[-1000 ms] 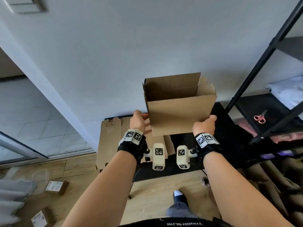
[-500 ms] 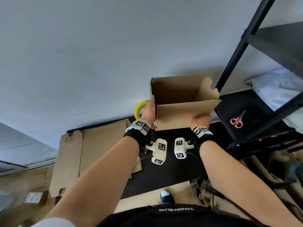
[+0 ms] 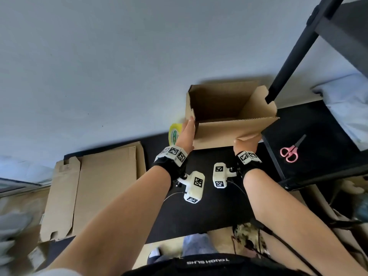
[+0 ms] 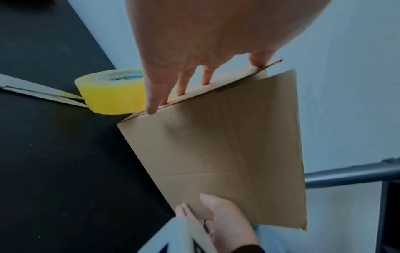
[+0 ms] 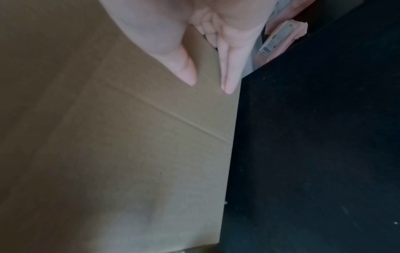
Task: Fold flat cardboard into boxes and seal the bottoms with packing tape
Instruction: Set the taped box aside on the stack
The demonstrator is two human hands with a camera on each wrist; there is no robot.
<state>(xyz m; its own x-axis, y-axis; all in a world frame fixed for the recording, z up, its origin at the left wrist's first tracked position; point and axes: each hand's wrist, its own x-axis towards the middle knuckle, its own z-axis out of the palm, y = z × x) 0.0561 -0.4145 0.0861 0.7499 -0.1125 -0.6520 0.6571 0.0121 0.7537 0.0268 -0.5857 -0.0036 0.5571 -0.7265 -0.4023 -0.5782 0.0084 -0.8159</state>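
An open-topped brown cardboard box (image 3: 225,134) stands upright at the back of the black table (image 3: 199,220), near the wall. My left hand (image 3: 186,134) lies flat on its left wall. In the left wrist view its straight fingers (image 4: 181,89) run along that wall's edge of the box (image 4: 227,145). My right hand (image 3: 247,143) grips the box's lower right corner. In the right wrist view the thumb lies on the front face (image 5: 108,154) and the fingers (image 5: 229,82) on the right side. A yellow tape roll (image 3: 173,133) sits just left of the box, behind my left hand.
Flat cardboard sheets (image 3: 95,186) lie on the table's left end. Pink scissors (image 3: 290,151) rest on a black shelf (image 3: 322,126) to the right, and the rack's black post (image 3: 294,48) rises right beside the box. A grey wall stands directly behind.
The box has come down from in front of the wall to the table and now sits beside the rack post. Both hands stayed on its sides; the tape roll came into view.
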